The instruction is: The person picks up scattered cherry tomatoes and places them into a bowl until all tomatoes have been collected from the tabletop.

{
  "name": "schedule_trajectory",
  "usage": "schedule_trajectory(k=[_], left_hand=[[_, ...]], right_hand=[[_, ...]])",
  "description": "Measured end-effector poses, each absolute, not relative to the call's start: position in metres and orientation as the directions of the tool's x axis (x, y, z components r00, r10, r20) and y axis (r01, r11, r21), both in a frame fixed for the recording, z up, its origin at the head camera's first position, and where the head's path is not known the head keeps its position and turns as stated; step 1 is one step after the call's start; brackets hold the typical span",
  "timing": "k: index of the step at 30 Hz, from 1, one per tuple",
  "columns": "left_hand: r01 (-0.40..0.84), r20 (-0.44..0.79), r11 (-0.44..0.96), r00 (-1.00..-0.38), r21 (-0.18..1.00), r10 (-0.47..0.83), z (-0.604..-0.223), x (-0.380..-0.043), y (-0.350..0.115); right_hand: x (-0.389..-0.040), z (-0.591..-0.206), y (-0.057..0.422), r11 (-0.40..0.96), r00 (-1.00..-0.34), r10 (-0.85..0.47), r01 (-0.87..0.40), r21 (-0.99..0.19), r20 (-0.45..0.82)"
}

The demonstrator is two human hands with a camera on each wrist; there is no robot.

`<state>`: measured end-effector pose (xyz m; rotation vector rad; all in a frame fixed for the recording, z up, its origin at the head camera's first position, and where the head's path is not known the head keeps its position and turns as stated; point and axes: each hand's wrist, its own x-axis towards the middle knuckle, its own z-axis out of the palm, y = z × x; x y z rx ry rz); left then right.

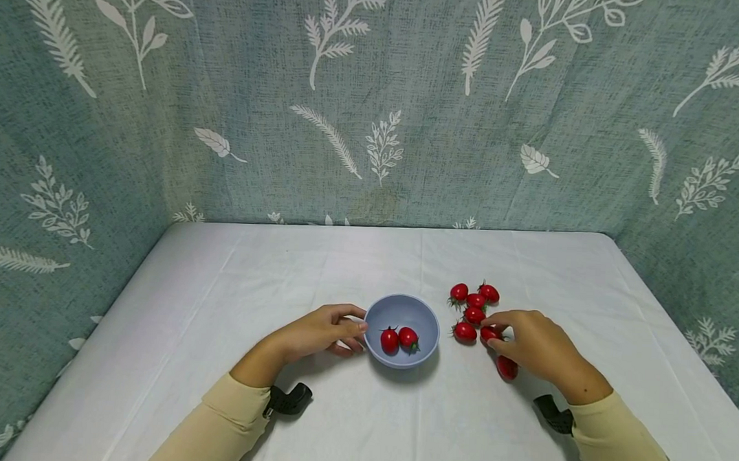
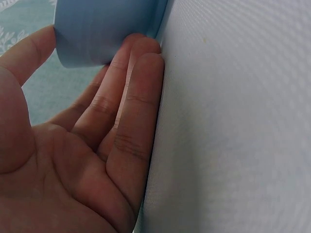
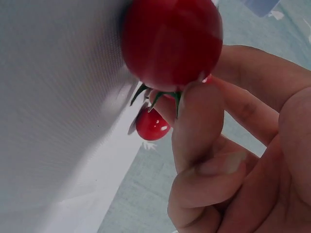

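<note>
A blue-grey bowl stands on the white table with two cherry tomatoes in it. My left hand touches the bowl's left side: in the left wrist view the thumb meets the bowl's outer wall and the fairly straight fingers reach its base. To the bowl's right, my right hand pinches a cherry tomato between thumb and index finger, low over the table. Another cherry tomato lies just under that hand; it looms large in the right wrist view and hides most of the pinched one.
Several loose cherry tomatoes with green stems lie grouped beyond the right hand's fingertips. Green leaf-patterned cloth hangs behind the table and along its sides. Each wrist carries a black camera mount.
</note>
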<state>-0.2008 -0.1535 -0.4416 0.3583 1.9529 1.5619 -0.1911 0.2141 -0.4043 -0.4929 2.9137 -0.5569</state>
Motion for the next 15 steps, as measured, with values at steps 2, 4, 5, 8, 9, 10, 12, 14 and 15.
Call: schedule_trajectory(k=[2,4,5,8,9,10,12,14,15], left_hand=[[-0.159,-0.289,0.270,-0.780,0.950,0.555,-0.4413,-0.2007,-0.1535],[-0.160,-0.291,0.273,-0.780,0.949,0.554,-0.4410,-0.2005,-0.1536],[-0.160,-0.291,0.273,-0.779,0.948,0.555,-0.4409,-0.2004,-0.1537],[-0.157,-0.290,0.274,-0.779,0.949,0.556,-0.4408,-0.2004,-0.1536],[-0.157,-0.290,0.274,-0.779,0.949,0.556,-0.4409,-0.2004,-0.1537],[-0.158,-0.290,0.273,-0.779,0.949,0.556,-0.4409,-0.2003,-0.1537],[-0.159,-0.289,0.270,-0.780,0.950,0.556,-0.4409,-0.2003,-0.1535],[-0.163,-0.289,0.267,-0.779,0.950,0.556,-0.4416,-0.2005,-0.1536],[-0.164,-0.290,0.266,-0.779,0.950,0.556,-0.4418,-0.2005,-0.1537]], right_hand=[[-0.1907,-0.4032,0.2135,0.882,-0.939,-0.335,-0.286,-0.374,-0.073],[-0.1902,-0.4022,0.2130,0.884,-0.941,-0.331,-0.283,-0.371,-0.073],[-0.1899,-0.4016,0.2127,0.885,-0.942,-0.329,-0.282,-0.370,-0.070],[-0.1889,-0.4002,0.2124,0.884,-0.944,-0.329,-0.298,-0.360,-0.026],[-0.1885,-0.3996,0.2123,0.883,-0.944,-0.331,-0.307,-0.355,-0.007],[-0.1880,-0.3991,0.2121,0.882,-0.943,-0.333,-0.318,-0.349,0.017],[-0.1867,-0.3982,0.2117,0.879,-0.939,-0.338,-0.338,-0.337,0.062],[-0.1852,-0.3969,0.2110,0.876,-0.936,-0.340,-0.351,-0.331,0.093],[-0.1844,-0.3962,0.2104,0.876,-0.935,-0.338,-0.353,-0.329,0.103]])
